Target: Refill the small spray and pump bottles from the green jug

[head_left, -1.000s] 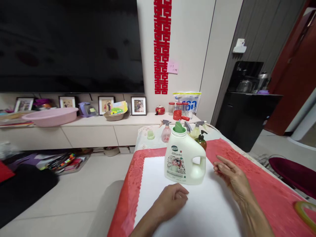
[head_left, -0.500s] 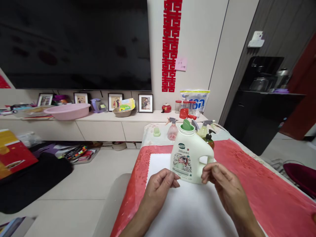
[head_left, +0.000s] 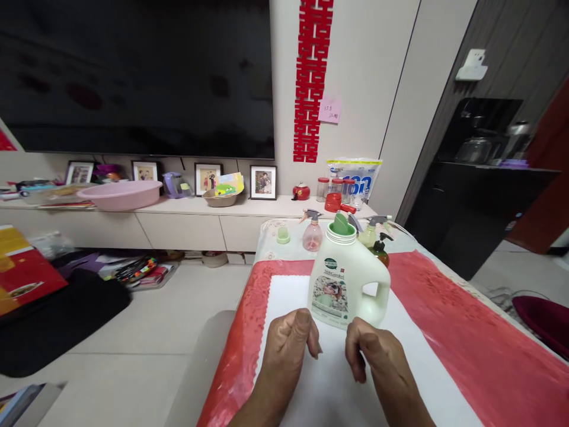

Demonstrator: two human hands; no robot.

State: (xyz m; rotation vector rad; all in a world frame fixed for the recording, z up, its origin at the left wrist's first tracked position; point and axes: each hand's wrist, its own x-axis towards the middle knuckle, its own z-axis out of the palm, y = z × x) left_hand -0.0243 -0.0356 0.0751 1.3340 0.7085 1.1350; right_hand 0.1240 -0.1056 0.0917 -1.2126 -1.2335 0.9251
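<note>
A pale green detergent jug (head_left: 351,284) stands upright on a white sheet, its printed label facing me. Its cap is off, and a green pouring spout (head_left: 341,224) shows in the neck. My left hand (head_left: 291,347) is in front of the jug's lower left, fingers loosely bent and nothing in them. Near the jug's lower right, below the handle, is my right hand (head_left: 376,353), also empty, its fingers curled downward with a gap by the thumb. A light green cap (head_left: 283,235) lies behind the jug on the left.
Behind the jug stand a pink spray bottle (head_left: 313,237), a yellowish spray bottle (head_left: 368,236) and a brown pump bottle (head_left: 381,252). A red cloth (head_left: 471,320) lies under the white sheet (head_left: 331,385). Beyond, a low cabinet (head_left: 186,228) bears jars, a bag and frames.
Both hands have drawn slightly down toward me, and the right has moved left, away from the jug's handle. Fingers are more curled. The jug stays put; the view has shifted slightly.
</note>
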